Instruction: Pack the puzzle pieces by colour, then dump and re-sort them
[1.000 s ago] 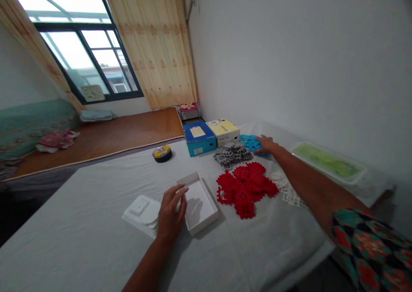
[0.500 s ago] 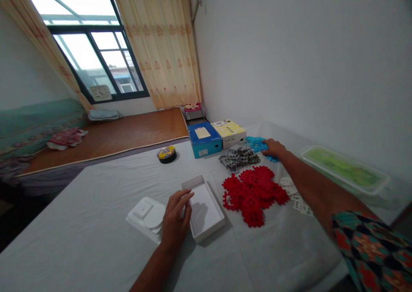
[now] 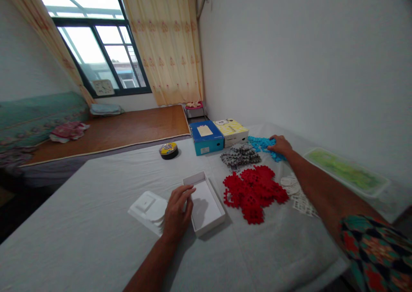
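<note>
My left hand (image 3: 178, 212) is bent over the left wall of a shallow white box (image 3: 209, 225), its fingertips at the rim. The bottom of the box shows bare. Beside that hand lies a stack of white plastic pieces (image 3: 148, 206), partly hidden by it. My right hand (image 3: 281, 146) reaches to the far right, its fingers closed at a heap of blue interlocking plastic pieces (image 3: 259, 143); exactly how much it grips is hidden. Near that arm are red interlocking pieces (image 3: 252, 191), grey interlocking pieces (image 3: 240, 155) and white lattice pieces (image 3: 301, 197).
A blue box (image 3: 206, 138) and a yellow-and-white box (image 3: 231, 132) stand at the back. A round black-and-yellow tin (image 3: 168, 150) sits left of them. By the wall is a clear container (image 3: 347, 169) with green contents. A white cloth covers the table (image 3: 80, 223).
My right hand has shifted slightly right at the blue pieces, and more of the heap shows. My left hand stays at the white box. The view has tilted a little.
</note>
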`<state>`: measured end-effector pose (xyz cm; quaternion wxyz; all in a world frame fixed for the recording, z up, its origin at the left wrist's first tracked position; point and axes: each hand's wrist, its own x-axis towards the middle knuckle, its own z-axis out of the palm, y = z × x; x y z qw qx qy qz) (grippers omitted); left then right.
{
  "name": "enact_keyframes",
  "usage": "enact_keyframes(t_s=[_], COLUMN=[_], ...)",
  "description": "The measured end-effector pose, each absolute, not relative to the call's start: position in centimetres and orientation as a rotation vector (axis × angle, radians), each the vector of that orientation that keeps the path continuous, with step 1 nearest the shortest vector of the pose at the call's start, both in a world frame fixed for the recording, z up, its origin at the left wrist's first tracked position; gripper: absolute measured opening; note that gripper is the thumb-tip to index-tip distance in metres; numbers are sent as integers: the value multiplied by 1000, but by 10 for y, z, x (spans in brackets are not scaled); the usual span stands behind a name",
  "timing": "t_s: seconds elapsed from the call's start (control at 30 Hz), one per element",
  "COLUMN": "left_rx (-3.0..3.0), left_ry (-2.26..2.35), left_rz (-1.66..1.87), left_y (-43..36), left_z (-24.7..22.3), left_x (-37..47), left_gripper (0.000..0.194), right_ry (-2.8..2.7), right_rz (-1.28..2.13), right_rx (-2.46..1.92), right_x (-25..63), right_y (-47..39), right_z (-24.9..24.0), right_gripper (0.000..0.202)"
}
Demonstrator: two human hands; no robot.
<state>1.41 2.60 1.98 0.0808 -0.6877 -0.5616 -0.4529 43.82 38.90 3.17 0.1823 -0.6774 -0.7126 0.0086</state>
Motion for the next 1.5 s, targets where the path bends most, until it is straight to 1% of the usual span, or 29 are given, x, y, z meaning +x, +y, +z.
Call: enact_keyframes(t_s=[0.13,0.23,0.3,0.47,0.5,0.57,0.67,0.8,0.83,0.9,0.97,1.0,1.07,1.13,1.2,1.27,1.37,1.43,1.5], left_rx=[-2055,-2045,-2043,-2027,-2016,-1981,-1956,-1957,-1960,-1979,-2004,-2008,-1996,-1976,-1961,-1962,-2007,-2023,-2030], left_ry=[-1668,-1721,-1750,-1816,-1846,-1909,-1936,-1909,-1906,-1898,-1888,-1888,-1904,-1939,-1992,-2045,-2062,-2036,-2007], left_rz=[-1384,-1381,-1382,-1415,-1421,-1433,-1473,-1529,-1531,-1523,-1513,-1512,-1516,-1524,-1545,-1581,-1622,-1620,-1584], left_y=[28,28,28,27,26,26,26,26,26,27,28,28,29,29,28,26,23,22,21], left_z=[19,19,20,21,21,19,17,12,11,10,9,9,8,9,11,15,20,22,22], left_x=[13,13,16,22,23,24,24,23,23,23,23,23,24,25,25,25,25,25,24], left_gripper=[29,29,29,34,36,43,53,56,55,54,52,52,51,51,52,54,54,53,51], right_ry=[-1960,-1952,-1930,-1964,-2014,-2169,-2417,-2658,-2674,-2665,-2642,-2654,-2741,-2846,-2926,-2999,-3026,-2914,-2724], right_rz=[17,103,263,993,1079,1130,982,611,592,685,773,758,597,358,158,51,111,187,180], right_rx=[-1842,-1745,-1649,-1226,-1141,-1015,-938,-843,-844,-904,-965,-960,-843,-673,-569,-524,-475,-526,-659], right_x=[438,422,399,301,277,233,182,156,156,159,165,168,173,177,182,187,199,211,231], right_y=[380,363,346,272,253,215,171,147,146,149,153,154,152,143,129,115,113,128,159], right_z=[63,91,108,133,134,130,114,97,97,101,107,110,112,108,102,98,102,108,114], right_gripper=[53,48,48,57,55,51,47,57,58,56,47,41,31,25,27,28,24,23,25])
